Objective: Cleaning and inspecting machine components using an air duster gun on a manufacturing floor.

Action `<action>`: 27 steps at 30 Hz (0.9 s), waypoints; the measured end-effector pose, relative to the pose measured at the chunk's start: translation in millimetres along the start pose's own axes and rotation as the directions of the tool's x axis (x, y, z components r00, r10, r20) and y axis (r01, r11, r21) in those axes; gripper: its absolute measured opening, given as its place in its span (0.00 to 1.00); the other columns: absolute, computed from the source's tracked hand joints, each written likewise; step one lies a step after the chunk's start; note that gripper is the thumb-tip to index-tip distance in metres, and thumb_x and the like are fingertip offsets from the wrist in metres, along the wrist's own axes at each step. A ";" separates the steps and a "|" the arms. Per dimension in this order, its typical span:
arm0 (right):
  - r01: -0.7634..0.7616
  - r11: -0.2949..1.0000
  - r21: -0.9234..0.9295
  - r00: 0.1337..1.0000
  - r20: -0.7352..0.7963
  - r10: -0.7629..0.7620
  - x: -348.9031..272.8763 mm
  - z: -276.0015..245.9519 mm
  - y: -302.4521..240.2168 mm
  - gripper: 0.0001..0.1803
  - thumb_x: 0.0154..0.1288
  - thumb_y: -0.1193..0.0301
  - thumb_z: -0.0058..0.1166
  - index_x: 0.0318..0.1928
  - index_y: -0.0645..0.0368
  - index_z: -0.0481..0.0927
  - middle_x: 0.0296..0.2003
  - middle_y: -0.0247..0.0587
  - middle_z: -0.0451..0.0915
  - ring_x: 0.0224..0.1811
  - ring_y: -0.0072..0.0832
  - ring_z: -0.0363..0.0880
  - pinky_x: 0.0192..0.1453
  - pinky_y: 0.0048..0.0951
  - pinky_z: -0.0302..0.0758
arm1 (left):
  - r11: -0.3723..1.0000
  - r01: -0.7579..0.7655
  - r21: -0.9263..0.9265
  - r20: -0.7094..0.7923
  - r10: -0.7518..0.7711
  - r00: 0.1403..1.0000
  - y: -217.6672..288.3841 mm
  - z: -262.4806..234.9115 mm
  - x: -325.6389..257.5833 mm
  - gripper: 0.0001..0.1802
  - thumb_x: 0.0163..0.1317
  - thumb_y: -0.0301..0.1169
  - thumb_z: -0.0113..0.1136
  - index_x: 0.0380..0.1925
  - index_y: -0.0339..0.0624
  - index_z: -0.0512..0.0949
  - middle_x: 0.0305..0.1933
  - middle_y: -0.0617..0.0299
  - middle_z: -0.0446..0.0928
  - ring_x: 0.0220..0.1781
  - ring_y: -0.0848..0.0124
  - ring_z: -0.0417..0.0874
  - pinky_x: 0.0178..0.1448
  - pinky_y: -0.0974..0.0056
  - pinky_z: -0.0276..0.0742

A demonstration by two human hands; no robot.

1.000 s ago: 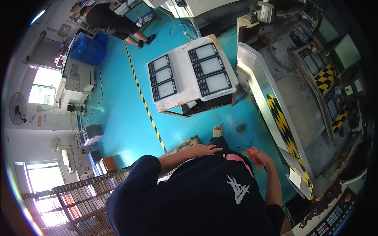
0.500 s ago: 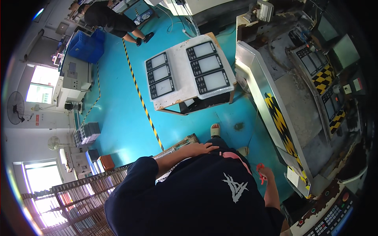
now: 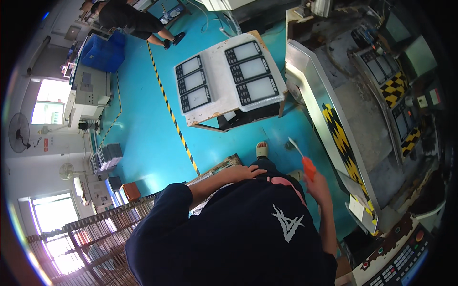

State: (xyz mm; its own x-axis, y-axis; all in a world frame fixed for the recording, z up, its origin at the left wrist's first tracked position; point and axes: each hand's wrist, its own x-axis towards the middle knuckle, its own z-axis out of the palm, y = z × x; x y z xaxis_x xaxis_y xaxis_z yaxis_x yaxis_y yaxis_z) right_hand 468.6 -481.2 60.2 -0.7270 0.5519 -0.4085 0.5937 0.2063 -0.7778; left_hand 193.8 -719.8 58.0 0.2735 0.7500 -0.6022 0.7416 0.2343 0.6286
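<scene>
My right hand (image 3: 318,187) is closed round the orange handle of a hand tool (image 3: 309,168), held out at my right side. From the handle a narrow pale blade or rod points up and away; its exact kind is unclear. My left hand (image 3: 246,172) lies flat against my front at the waist, fingers stretched out and nothing in them. In front of me, a white-topped table (image 3: 217,55) carries two rows of black-framed panels with pale centres, a left row (image 3: 193,81) and a right row (image 3: 253,68).
To the right stands a large machine with an open bay, its metal door edge (image 3: 317,90) striped yellow and black. A control panel (image 3: 400,260) sits at lower right. A wire rack (image 3: 90,243) is at lower left. Blue crates (image 3: 102,53) and another person (image 3: 131,21) are far left.
My right hand has risen and swung forward, turning the orange-handled tool so its pale end now shows. The table sits slightly higher in view. My left hand stays at my waist.
</scene>
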 end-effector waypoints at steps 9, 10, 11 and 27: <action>0.002 0.968 -0.252 0.990 -0.134 -0.036 44.5 -7.0 -111.3 0.18 0.73 0.60 0.55 0.42 0.67 0.74 0.32 0.64 0.82 0.37 0.62 0.82 0.38 0.57 0.76 | 0.994 -0.074 0.080 -0.023 0.076 0.997 6.5 -6.2 6.6 0.35 0.75 0.37 0.44 0.78 0.59 0.47 0.73 0.37 0.63 0.54 0.43 0.83 0.58 0.49 0.81; 0.005 0.967 -0.256 0.990 -0.133 -0.040 45.8 -6.8 -107.4 0.18 0.73 0.60 0.55 0.42 0.67 0.74 0.32 0.64 0.82 0.37 0.62 0.82 0.38 0.57 0.76 | 0.992 -0.077 0.096 -0.034 0.080 0.996 1.7 -5.4 6.7 0.34 0.75 0.37 0.43 0.78 0.59 0.47 0.73 0.37 0.63 0.54 0.43 0.83 0.58 0.49 0.81; 0.010 0.970 -0.244 0.987 -0.151 -0.048 43.0 -6.0 -101.8 0.19 0.73 0.60 0.55 0.42 0.68 0.75 0.31 0.63 0.82 0.36 0.62 0.82 0.38 0.56 0.77 | 0.991 -0.079 0.105 -0.041 0.084 0.996 3.2 -3.5 4.4 0.33 0.76 0.37 0.42 0.78 0.59 0.48 0.73 0.37 0.62 0.55 0.43 0.83 0.58 0.48 0.81; -0.461 0.816 -0.347 0.846 0.106 0.523 -58.7 -10.0 94.2 0.28 0.73 0.50 0.53 0.28 0.64 0.83 0.17 0.46 0.82 0.22 0.39 0.87 0.28 0.38 0.82 | 0.998 0.021 0.059 0.006 -0.021 1.000 8.6 4.9 -6.8 0.32 0.79 0.45 0.40 0.79 0.64 0.46 0.76 0.39 0.59 0.61 0.42 0.80 0.65 0.48 0.78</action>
State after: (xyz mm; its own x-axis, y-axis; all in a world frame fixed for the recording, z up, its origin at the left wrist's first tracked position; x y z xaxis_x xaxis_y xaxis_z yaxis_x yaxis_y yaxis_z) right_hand 570.7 -486.1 15.7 -0.3409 0.4889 -0.8030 0.9399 0.1942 -0.2807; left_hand 201.2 -725.8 65.1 0.2616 0.7409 -0.6186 0.7818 0.2132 0.5859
